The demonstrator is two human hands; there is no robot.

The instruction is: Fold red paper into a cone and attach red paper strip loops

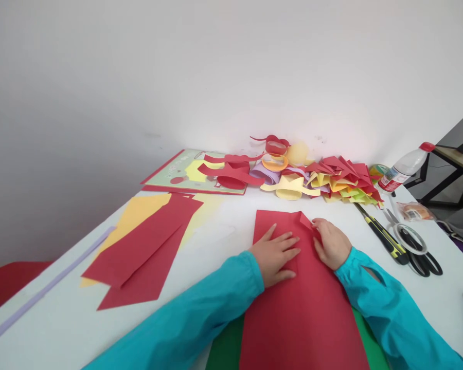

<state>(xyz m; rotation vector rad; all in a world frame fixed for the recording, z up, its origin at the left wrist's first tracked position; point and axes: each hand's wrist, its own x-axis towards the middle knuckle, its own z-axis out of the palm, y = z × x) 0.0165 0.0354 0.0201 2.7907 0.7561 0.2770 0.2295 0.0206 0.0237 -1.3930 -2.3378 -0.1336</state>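
A long sheet of red paper (301,324) lies in front of me over a green sheet (226,344). My left hand (275,255) rests flat on the red paper with its fingers spread. At the paper's far right corner, a small flap (305,221) is folded over. My right hand (332,244) is at the right edge beside that flap, its fingers curled and pinching the paper's edge. The fingertips partly hide the edge there.
Red and yellow sheets (142,241) lie at left, near a purple strip (50,288). Behind are a picture board (165,177), paper crowns (291,187) and folded papers (347,177). At right are a utility knife (386,239), scissors (424,262), a tape roll (424,241) and a bottle (407,167).
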